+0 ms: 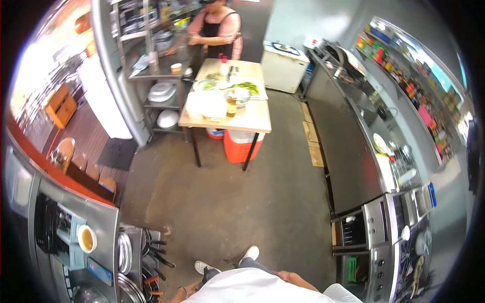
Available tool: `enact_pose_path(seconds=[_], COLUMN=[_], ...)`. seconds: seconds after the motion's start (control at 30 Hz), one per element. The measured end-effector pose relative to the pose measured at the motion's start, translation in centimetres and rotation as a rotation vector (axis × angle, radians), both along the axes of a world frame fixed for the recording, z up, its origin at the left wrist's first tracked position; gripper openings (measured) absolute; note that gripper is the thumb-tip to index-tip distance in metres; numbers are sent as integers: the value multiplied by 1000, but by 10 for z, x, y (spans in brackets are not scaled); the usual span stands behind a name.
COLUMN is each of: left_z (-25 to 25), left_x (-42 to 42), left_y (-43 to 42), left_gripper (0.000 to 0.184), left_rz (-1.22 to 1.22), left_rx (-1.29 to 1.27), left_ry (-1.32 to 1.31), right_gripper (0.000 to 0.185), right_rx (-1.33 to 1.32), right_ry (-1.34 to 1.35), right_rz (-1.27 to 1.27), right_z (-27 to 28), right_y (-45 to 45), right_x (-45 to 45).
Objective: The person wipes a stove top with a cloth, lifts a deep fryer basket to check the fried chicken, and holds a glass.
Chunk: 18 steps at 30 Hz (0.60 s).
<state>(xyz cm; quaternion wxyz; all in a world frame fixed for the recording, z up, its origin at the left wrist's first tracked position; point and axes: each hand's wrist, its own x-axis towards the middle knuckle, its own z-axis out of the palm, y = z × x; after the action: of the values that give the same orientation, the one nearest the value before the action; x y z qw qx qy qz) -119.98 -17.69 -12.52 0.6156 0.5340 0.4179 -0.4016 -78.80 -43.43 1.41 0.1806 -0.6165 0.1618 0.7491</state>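
Observation:
At the bottom edge, my left hand [183, 293] hangs low beside my white top, left of my shoes; its fingers are too small and cut off to read. My right hand [289, 277] is at my right side by the white cloth, its fingers hidden. Neither shows an object in it. Farther ahead stands a wooden table [247, 122] with a metal bowl [243, 96], an oil bottle [231, 105], green vegetables [248, 87] and a red-capped bottle [224, 65].
A person in a dark apron [214, 30] stands behind the table. Under it is a red cooler [237, 149]. A steel counter [336, 131] and stove [381, 252] line the right; shelves [161, 102] and a counter holding a cup [87, 239] line the left.

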Motion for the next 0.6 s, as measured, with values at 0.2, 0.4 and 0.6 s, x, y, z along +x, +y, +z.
enact_pose_path(seconds=[0.2, 0.4, 0.6], left_z=[18, 27, 26], left_x=[144, 307, 484], left_y=[40, 65, 69], left_gripper=[48, 47, 46], left_rz=[-179, -485, -866], left_rx=[86, 126, 135], left_ry=[-15, -66, -117], right_gripper=[52, 59, 69], right_rx=[106, 61, 200], right_ry=[111, -11, -43], right_rz=[-229, -211, -383], right_z=[-58, -33, 16], right_y=[-87, -130, -149], right_x=[71, 113, 128])
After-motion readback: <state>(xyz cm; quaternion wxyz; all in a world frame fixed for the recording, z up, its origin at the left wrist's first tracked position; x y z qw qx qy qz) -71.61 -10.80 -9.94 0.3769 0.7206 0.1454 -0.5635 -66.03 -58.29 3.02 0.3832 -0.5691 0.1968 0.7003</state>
